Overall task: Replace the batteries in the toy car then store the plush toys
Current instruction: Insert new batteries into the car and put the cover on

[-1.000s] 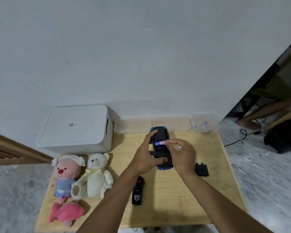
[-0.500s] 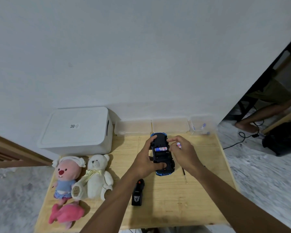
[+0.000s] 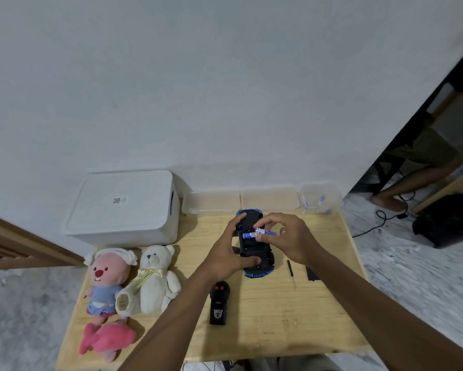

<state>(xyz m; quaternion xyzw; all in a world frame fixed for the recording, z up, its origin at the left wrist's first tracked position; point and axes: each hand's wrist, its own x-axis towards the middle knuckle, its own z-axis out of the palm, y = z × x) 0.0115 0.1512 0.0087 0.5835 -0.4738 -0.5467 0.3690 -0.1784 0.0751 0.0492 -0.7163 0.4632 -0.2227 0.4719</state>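
1. Head view: the car (image 3: 257,249) is lying upside down on the table (image 3: 278,330) and is gripped by the left hand (image 3: 222,255), with fingers curled over its far end and the thumb pressed on its underside.
2. A battery (image 3: 263,232) is pinched between the thumb and fingertips of the right hand (image 3: 289,236) at the open compartment, where a second battery (image 3: 247,235) is seated.
3. A plush doll (image 3: 107,277), a bear (image 3: 155,277) and a pink plush (image 3: 107,341) are laid at the table's left, before a closed box (image 3: 123,207).
4. A remote (image 3: 219,301) is set near the car, on the side closest to the camera.
5. A screwdriver (image 3: 291,271) and a cover (image 3: 311,274) are laid to its right.
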